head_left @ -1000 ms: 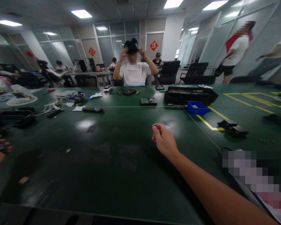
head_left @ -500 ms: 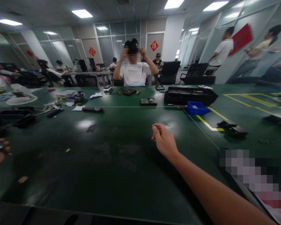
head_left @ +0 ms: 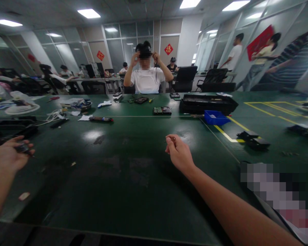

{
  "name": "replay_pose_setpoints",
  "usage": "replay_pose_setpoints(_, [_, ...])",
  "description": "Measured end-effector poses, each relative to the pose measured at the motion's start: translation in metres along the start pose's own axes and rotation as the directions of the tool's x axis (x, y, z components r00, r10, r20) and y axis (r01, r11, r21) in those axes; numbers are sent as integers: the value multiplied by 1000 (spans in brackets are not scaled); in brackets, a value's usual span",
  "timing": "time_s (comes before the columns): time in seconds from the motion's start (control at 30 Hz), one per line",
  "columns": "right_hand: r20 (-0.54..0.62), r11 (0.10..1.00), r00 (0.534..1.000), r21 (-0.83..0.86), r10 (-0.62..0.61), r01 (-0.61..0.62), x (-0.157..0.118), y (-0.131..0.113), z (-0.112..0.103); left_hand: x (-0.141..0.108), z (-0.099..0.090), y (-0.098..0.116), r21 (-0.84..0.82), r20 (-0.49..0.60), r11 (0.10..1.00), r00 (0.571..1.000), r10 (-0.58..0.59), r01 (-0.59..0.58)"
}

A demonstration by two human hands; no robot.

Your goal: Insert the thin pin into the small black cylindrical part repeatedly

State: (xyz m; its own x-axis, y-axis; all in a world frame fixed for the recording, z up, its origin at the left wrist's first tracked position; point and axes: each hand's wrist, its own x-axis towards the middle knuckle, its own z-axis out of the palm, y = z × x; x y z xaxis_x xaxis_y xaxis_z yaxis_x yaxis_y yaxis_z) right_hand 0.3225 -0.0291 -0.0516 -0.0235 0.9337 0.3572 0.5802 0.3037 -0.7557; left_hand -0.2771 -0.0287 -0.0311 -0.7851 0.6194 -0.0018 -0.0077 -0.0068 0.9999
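My left hand (head_left: 9, 155) is at the left edge, palm turned up, above the green table (head_left: 97, 194). Its fingers curl round a small dark, shiny object (head_left: 22, 148), whose kind is too blurred to make out. My right hand (head_left: 180, 151) hovers right of the middle with its fingers pressed together. A tiny brownish bit shows at the fingertips, too small to name. Beyond that hand lies a hard drive (head_left: 162, 110) with its green circuit board up. A dark screwdriver-like tool (head_left: 101, 119) rests on the table farther left.
A blue bin (head_left: 217, 118) stands before a long black tray (head_left: 207, 104) at the back right. Black blocks (head_left: 254, 140) sit near yellow tape. Cables (head_left: 51, 118) and black frames lie left. A person in a white shirt (head_left: 146, 80) sits opposite, hands at the head.
My left hand has come farther into view, moving right and up with the dark object in it. My right hand has stayed nearly still. People at the back right have moved.
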Motion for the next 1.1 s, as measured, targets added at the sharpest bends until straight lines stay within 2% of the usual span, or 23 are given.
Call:
replay_pose_setpoints(0.1, [5,1000,1000,-3,8,-8,0,0,0,-15,23,6,-79,15,996,999,-50,51])
replay_pose_setpoints(0.27, [3,1000,1000,1,4,-4,0,0,1,-53,68,20,-167,158,984,987,-39,66])
replay_pose_setpoints(0.47, [9,1000,1000,-3,-4,4,0,2,1,-124,131,36,-230,413,965,911,-22,127])
replay_pose_setpoints(0.57, [13,1000,1000,4,-7,7,0,2,1,-157,161,40,-282,527,942,850,-8,184])
replay_pose_setpoints(0.67, [17,1000,1000,7,-7,7,0,3,1,-185,186,39,-277,645,935,764,12,219])
replay_pose_setpoints(0.87, [12,1000,1000,13,-16,16,-1,1,1,-248,223,41,-245,808,927,589,33,285])
replay_pose_setpoints(1.0, [17,999,1000,23,-24,24,-1,-1,0,-288,240,33,-184,871,960,488,60,210])
replay_pose_setpoints(1.1, [14,999,999,18,-37,36,0,0,2,-307,249,15,-124,896,992,432,100,28])
